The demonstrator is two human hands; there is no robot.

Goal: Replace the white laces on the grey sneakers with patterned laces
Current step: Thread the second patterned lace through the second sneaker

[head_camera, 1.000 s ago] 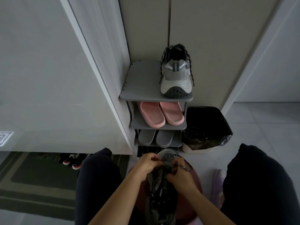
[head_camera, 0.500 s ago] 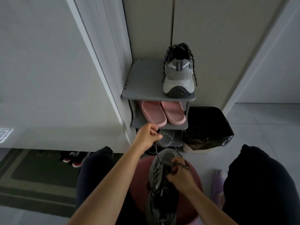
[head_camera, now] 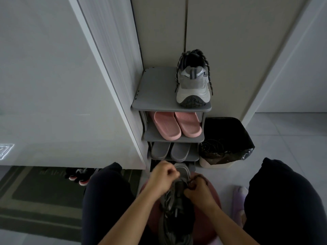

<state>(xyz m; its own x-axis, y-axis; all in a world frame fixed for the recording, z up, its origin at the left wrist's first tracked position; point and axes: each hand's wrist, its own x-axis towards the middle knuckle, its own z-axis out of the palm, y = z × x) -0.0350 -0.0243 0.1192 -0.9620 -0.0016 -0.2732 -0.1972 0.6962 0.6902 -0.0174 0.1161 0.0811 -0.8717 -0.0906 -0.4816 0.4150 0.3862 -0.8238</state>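
left hand (head_camera: 164, 175) back near sneaker (head_camera: 176, 207) toe, fist curled, contents unclear | right hand (head_camera: 198, 191) pinches lace (head_camera: 196, 179), unmoved

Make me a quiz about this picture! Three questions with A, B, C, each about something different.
1. Where is the grey sneaker that no hand touches? A on the floor B on the top shelf C in the bin
2. What colour are the slippers on the second shelf? A pink B green C yellow
3. What is the right hand doing? A lying flat B holding a slipper C pinching a lace
Answers: 1 B, it stands on the top shelf. 2 A, both are pink. 3 C, it curls round a dark lace.
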